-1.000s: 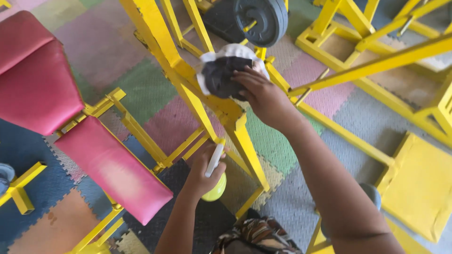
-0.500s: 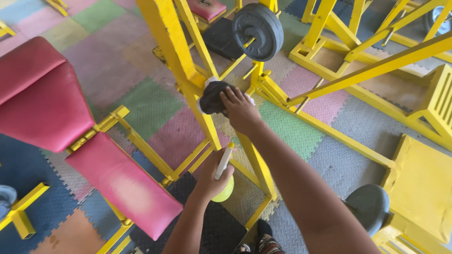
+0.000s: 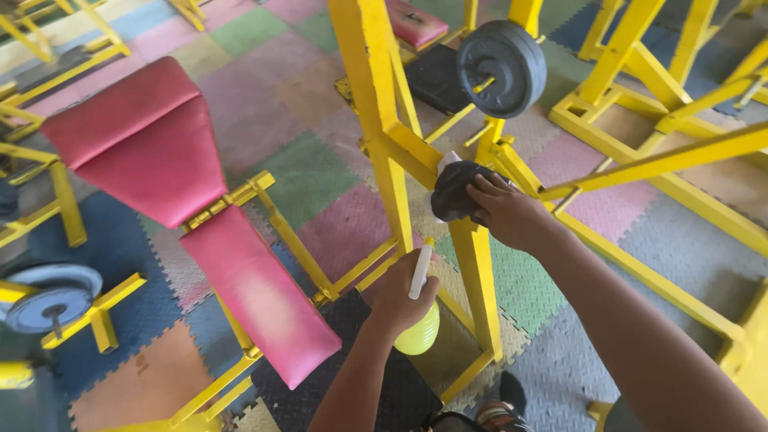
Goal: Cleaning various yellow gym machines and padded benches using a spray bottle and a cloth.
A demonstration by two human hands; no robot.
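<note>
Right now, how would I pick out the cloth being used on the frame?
Find the tall yellow upright post right of the red padded bench. Below the dark weight plate, the right hand presses a crumpled cloth against that frame. It is the only soft thing there: dark grey with a white edge, unlike the yellow-green spray bottle in the left hand.

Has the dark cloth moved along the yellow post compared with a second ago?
Yes. The right hand has slid the dark cloth down the yellow post, farther below the fixed weight plate and closer to the post's foot.
</note>
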